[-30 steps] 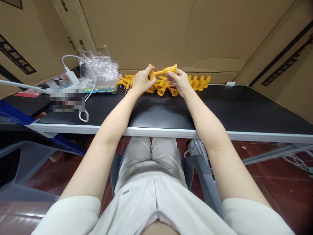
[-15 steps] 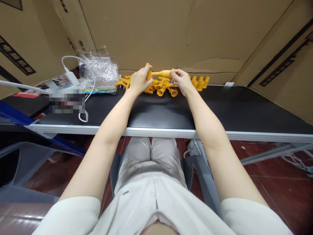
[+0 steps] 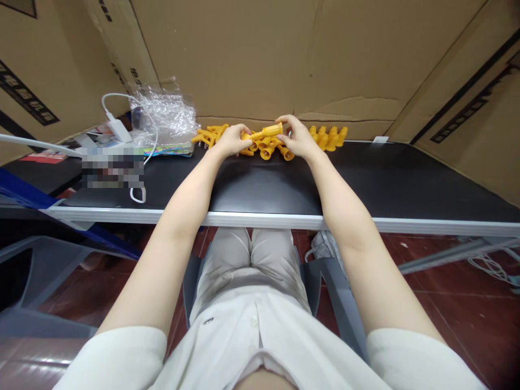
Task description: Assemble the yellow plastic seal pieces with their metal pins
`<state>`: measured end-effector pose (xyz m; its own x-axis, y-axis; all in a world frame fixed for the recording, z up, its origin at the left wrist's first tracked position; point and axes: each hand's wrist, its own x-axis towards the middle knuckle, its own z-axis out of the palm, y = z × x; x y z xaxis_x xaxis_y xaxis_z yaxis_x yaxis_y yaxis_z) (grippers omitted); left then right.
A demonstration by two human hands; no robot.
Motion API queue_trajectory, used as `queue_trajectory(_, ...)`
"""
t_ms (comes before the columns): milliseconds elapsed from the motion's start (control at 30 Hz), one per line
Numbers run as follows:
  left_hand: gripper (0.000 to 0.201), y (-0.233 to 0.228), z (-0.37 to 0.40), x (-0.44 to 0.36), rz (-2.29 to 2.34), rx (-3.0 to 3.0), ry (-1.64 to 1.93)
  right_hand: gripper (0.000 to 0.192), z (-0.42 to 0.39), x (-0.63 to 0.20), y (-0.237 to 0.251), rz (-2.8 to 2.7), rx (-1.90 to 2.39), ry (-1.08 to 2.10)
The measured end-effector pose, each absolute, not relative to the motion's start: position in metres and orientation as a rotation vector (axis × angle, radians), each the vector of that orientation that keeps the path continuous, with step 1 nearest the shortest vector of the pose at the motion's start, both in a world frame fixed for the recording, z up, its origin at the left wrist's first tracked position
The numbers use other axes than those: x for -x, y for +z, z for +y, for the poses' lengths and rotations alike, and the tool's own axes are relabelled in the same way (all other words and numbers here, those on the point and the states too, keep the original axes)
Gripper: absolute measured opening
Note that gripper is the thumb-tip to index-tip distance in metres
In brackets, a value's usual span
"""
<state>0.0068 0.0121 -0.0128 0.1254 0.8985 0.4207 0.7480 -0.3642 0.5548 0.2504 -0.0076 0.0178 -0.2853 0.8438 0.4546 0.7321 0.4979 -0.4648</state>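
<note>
Both hands hold one yellow plastic trumpet-shaped part (image 3: 266, 131) between them at the far side of the black table (image 3: 260, 184). My left hand (image 3: 231, 141) grips its left end and my right hand (image 3: 298, 138) grips its flared right end. Directly beneath lies a pile of several loose yellow parts (image 3: 274, 149). To the right, a row of several yellow parts (image 3: 331, 136) stands upright against the cardboard.
A crumpled clear plastic bag (image 3: 164, 116) lies left of the pile, with a white charger and cable (image 3: 119, 130) beside it. Cardboard walls (image 3: 260, 59) enclose the back and sides. A white edge strip (image 3: 284, 219) runs along the table front.
The yellow part held in both hands has come down from above the pile to just over it, and both hands have dropped lower toward the table.
</note>
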Motion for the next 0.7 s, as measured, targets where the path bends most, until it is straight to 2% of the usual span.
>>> queue_trajectory(133,0.034,-0.010,0.009,-0.007,1.643,-2.214,1.027,0.053,0.000,-0.256,0.012,-2.168,1.234,0.047)
queue_trajectory(367,0.042,-0.002,-0.006,-0.013,1.860,-2.438,0.891,0.049,0.015,-0.258,-0.003,-2.350,1.170,-0.153)
queue_trajectory(567,0.041,0.000,-0.014,-0.021,1.799,-2.514,0.849,0.030,0.011,-0.247,-0.004,-2.420,1.277,-0.150)
queue_trajectory(700,0.043,0.001,-0.017,-0.024,1.789,-2.506,0.843,0.031,0.012,-0.247,-0.002,-2.368,1.300,-0.153)
